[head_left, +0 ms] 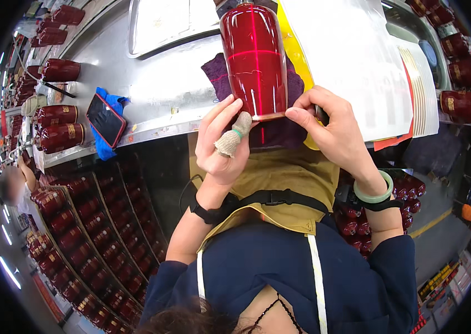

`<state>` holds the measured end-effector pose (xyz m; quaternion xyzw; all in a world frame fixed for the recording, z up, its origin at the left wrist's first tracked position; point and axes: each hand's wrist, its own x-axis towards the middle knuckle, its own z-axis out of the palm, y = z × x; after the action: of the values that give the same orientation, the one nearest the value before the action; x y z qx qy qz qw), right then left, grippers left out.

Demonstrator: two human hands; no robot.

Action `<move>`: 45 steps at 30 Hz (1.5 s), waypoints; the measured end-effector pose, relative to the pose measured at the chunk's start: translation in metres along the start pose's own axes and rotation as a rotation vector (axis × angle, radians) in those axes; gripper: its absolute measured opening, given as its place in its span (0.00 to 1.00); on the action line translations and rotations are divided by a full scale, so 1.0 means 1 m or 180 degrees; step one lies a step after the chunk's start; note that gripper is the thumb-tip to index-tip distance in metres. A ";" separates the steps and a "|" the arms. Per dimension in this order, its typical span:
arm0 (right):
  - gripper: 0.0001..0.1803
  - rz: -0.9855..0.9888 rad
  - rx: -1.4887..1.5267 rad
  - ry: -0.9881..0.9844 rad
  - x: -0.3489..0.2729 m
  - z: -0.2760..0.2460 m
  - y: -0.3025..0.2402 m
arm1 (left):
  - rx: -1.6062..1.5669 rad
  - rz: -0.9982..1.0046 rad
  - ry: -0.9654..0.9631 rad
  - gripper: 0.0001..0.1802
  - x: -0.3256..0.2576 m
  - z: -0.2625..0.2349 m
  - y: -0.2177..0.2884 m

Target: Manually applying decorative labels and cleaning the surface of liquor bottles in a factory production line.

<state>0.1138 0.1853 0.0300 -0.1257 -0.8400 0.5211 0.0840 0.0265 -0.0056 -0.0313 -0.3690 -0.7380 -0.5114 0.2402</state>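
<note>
Nearest, a person in a tan apron (280, 172) sits or stands close against the counter (163, 92), perhaps so that both arms can bend comfortably. The left hand (216, 142), with a knitted finger cover (228, 143) on one finger, lays its fingertips on the lower left side of a red bottle (253, 83). The right hand (335, 125) is curled, its thumb tip at the right corner of the base. Whether either hand truly grips cannot be told; together they seem to steady the bottle from two sides.

The bottle lies at the near edge of the counter, base toward the person and neck toward the far edge, probably to keep the base within easy reach. Under it a purple cloth (219, 72) is spread, likely against scratches and rolling. Bright red lines cross on the glass, perhaps as a guide for straightness.

To the left, a phone (106, 119) rests on a blue cloth (102, 150) at the near edge. On the right side lie white sheets (352, 67), near enough for the right hand. Farther, toward the far edge, stands a shallow metal tray (131, 39).
</note>
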 end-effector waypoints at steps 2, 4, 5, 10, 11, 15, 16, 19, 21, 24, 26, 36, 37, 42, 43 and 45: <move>0.12 0.0026 -0.0019 -0.0021 0.001 -0.002 -0.003 | 0.0124 0.0078 -0.0084 0.23 0.001 -0.003 0.001; 0.12 0.0053 -0.0045 -0.0033 0.000 -0.003 -0.004 | 0.0238 0.0160 -0.0166 0.23 0.003 -0.004 0.002; 0.11 0.0063 0.0002 -0.0031 0.000 -0.004 -0.005 | 0.0295 0.0281 -0.0202 0.23 0.003 -0.005 0.001; 0.10 0.0131 0.0039 -0.0032 -0.003 -0.005 -0.008 | 0.0437 0.0503 -0.0226 0.21 -0.001 -0.004 0.001; 0.11 0.0110 -0.0037 -0.0033 -0.002 -0.004 -0.007 | 0.0440 0.0453 -0.0177 0.21 -0.002 -0.003 0.002; 0.12 0.0095 -0.0145 -0.0025 -0.002 -0.004 -0.006 | 0.0452 0.0421 -0.0174 0.19 0.001 0.000 0.010; 0.12 0.0095 -0.0143 -0.0028 -0.002 -0.004 -0.006 | 0.0454 0.0419 -0.0174 0.19 0.001 0.000 0.011; 0.12 0.0040 -0.0127 -0.0009 -0.002 -0.002 -0.002 | 0.0795 0.0664 -0.0249 0.18 0.006 0.002 0.014; 0.12 -0.0075 -0.0160 0.0028 -0.001 -0.001 0.001 | 0.0550 0.0617 -0.0391 0.14 0.013 0.002 0.015; 0.13 -0.0032 -0.0042 0.0049 -0.001 0.004 0.007 | 0.0277 0.0320 -0.0178 0.12 0.012 0.005 0.013; 0.13 -0.0007 -0.0026 0.0032 0.001 0.002 0.003 | 0.0302 0.0340 -0.0185 0.15 0.008 0.000 0.009; 0.13 0.0078 -0.0068 -0.0035 -0.001 -0.001 0.000 | 0.0306 0.0282 -0.0143 0.13 0.000 -0.002 0.004; 0.13 0.0035 -0.0087 -0.0003 0.000 0.000 0.001 | 0.0297 0.0262 -0.0133 0.16 0.000 -0.002 0.005; 0.14 -0.0109 -0.0133 0.0072 0.001 0.002 0.005 | 0.0228 -0.0050 -0.0177 0.20 -0.006 0.000 0.008; 0.14 -0.0060 -0.0113 0.0061 0.001 0.002 0.003 | 0.0370 0.0202 -0.0192 0.20 -0.005 0.001 0.007; 0.13 -0.0009 -0.0092 0.0051 0.001 0.002 0.002 | 0.0511 0.0455 -0.0209 0.20 -0.003 0.000 0.007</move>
<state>0.1125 0.1851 0.0272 -0.1299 -0.8469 0.5079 0.0897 0.0342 -0.0048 -0.0296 -0.4169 -0.7558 -0.4199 0.2805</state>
